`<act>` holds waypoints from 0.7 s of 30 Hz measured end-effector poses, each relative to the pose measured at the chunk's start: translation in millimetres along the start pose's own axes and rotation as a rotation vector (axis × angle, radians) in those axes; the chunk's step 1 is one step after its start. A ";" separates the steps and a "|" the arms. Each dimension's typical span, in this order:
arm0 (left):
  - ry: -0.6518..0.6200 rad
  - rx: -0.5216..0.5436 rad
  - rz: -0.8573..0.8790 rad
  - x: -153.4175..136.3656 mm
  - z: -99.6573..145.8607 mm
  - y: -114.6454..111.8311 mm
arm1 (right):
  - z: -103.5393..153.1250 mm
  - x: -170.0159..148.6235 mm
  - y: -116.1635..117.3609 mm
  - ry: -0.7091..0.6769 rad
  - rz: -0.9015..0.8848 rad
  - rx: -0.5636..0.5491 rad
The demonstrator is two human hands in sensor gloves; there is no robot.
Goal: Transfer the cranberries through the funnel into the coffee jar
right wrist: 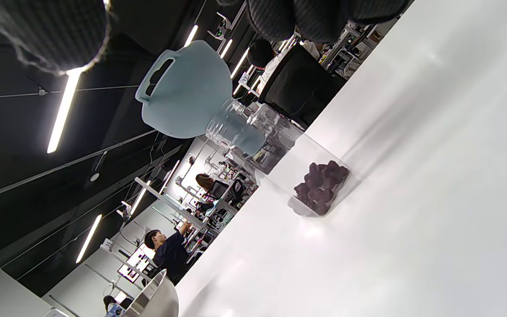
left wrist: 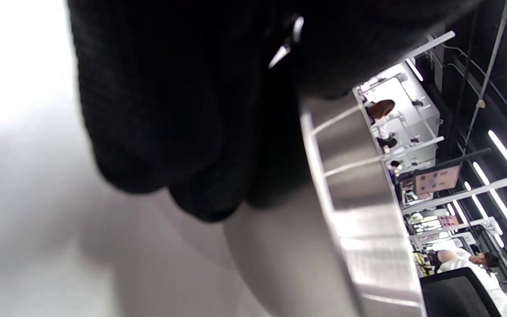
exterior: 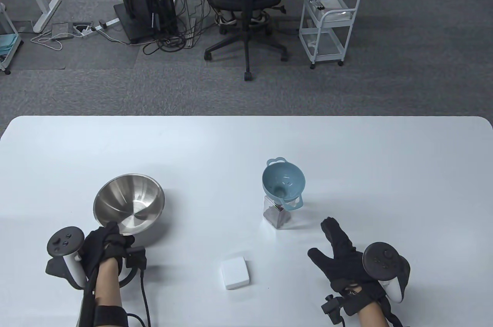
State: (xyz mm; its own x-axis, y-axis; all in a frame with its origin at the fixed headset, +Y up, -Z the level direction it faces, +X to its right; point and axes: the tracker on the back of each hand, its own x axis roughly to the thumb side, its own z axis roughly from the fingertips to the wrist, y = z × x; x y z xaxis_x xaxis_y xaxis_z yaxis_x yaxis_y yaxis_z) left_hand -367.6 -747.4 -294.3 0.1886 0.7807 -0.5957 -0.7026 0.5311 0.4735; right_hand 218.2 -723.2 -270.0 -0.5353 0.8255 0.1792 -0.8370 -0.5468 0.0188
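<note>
My left hand (exterior: 103, 244) wears a black knitted glove, matt and ribbed, and its fingers (left wrist: 170, 132) lie on the bowl (exterior: 129, 203), which is polished steel with a brushed, mirror-like inside. By my right hand (exterior: 342, 257), also in matt black knit, the funnel (exterior: 283, 184) ahead of my fingertips (exterior: 330, 225) is pale blue plastic, smooth with a dull sheen. Under it the jar (right wrist: 280, 154) is clear, glossy and see-through, glass or plastic I cannot tell. The cranberries (right wrist: 321, 187) in it look dark and wrinkled. The table (exterior: 385, 157) is smooth white with a soft gloss. The box (exterior: 235, 274) between my hands looks like matt white plastic.
</note>
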 end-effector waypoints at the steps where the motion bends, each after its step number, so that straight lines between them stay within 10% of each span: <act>1: 0.001 0.002 -0.001 -0.2 0.0 -0.1 | 0.1 0.1 0.0 0.000 0.000 0.000; 21: 0.022 0.063 -0.089 -1.8 8.6 14.0 | 0.0 0.5 -0.5 -0.009 -0.007 -0.001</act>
State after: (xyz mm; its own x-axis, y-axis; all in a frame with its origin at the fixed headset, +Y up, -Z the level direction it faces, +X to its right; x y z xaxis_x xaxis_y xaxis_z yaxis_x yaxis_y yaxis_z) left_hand -371.8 -738.5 -281.1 0.2328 0.7227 -0.6507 -0.6390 0.6181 0.4579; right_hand 218.4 -722.5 -269.9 -0.5280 0.8281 0.1883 -0.8410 -0.5407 0.0196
